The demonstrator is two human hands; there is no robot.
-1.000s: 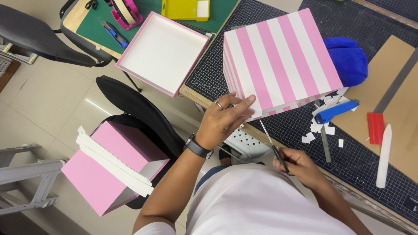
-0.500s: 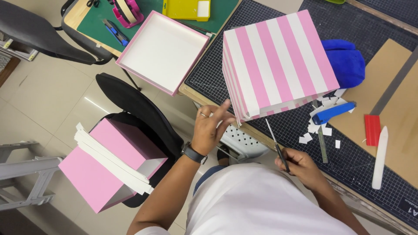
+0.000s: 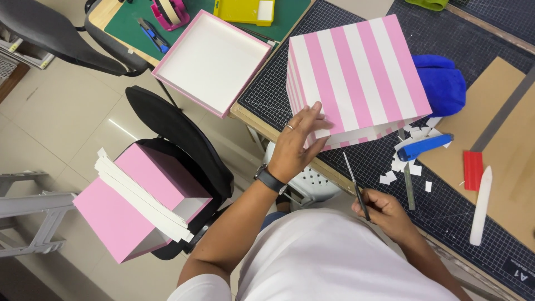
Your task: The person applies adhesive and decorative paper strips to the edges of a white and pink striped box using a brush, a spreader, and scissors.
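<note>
dark gridded cutting mat (image 3: 356, 161) covering a wooden workbench, seen from above, with pale tiled floor at left. left hand (image 3: 298, 142), fingers spread and not clenched, presses flat against the near lower corner of the pink-and-white striped box (image 3: 356, 78), which stands on the mat at the bench edge; a ring shows on one finger and a dark wristwatch (image 3: 270, 179) on the wrist. right hand (image 3: 384, 214), lower and close to the body, is closed around the handles of a pair of scissors (image 3: 352, 178), whose thin blades point up toward the box's bottom edge without touching it. small white paper offcuts (image 3: 404, 164) lie scattered on the mat just right of the blades, beside a blue utility knife (image 3: 422, 147). further right: a blue cloth (image 3: 443, 83) touching the box's far side, a brown cardboard sheet (image 3: 501, 134), a red flat piece (image 3: 473, 170) and a white bone folder (image 3: 482, 206). an open pink-edged box lid (image 3: 214, 61), white inside, overhangs the bench corner at upper left. behind it, a green mat (image 3: 128, 25) bears a pink tape dispenser (image 3: 170, 12) and a yellow container (image 3: 245, 10). on the black chair (image 3: 178, 139) at left rest a plain pink box (image 3: 120, 214) and stacked white boards (image 3: 142, 192).
</note>
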